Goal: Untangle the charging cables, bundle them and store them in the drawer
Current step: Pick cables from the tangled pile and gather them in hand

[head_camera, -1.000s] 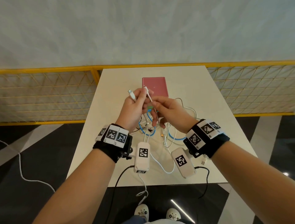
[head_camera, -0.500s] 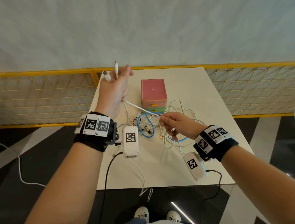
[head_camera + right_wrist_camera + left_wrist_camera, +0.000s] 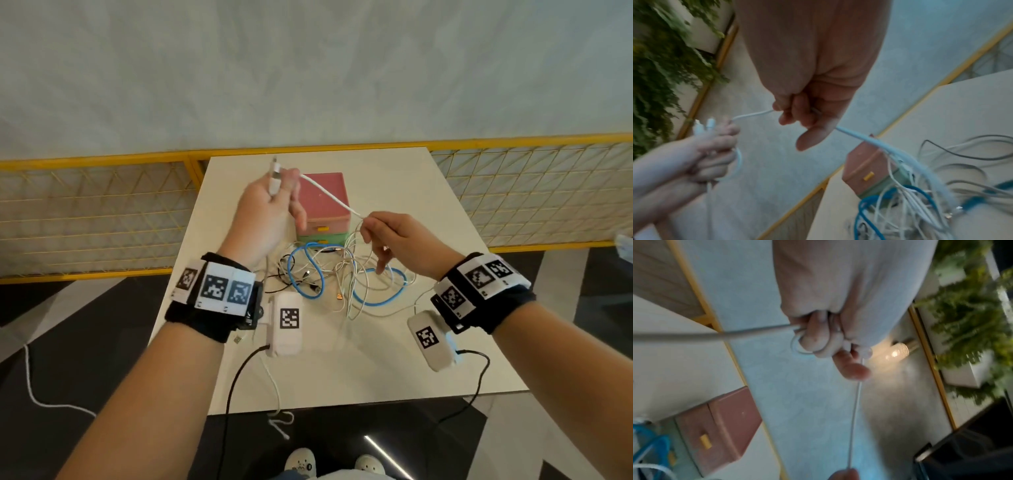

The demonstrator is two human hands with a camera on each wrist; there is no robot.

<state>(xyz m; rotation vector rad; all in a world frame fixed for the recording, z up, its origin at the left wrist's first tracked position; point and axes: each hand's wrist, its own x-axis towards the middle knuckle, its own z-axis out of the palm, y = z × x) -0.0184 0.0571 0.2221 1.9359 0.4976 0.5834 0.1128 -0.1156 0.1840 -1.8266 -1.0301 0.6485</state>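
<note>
Your left hand [image 3: 267, 209] is raised above the table [image 3: 394, 359] and clenched round two white plug ends, with a short loop of the white cable [image 3: 329, 195] curling past its fingers. Your right hand [image 3: 394, 240] pinches that same cable farther along, so the stretch between the hands runs taut over the pink drawer box [image 3: 329, 205]. Held this way, the grip looks meant to keep both ends together while you feed the length out of the tangle [image 3: 342, 277].

The rest of the white, blue and dark cables lies knotted on the table just in front of the box, whose drawers appear closed.

The head view shows only plugs poking above your left fist. The right wrist view shows the two plugs [image 3: 704, 125] side by side, and the left wrist view shows the loop [image 3: 797, 344] hooked round a fingertip.
</note>
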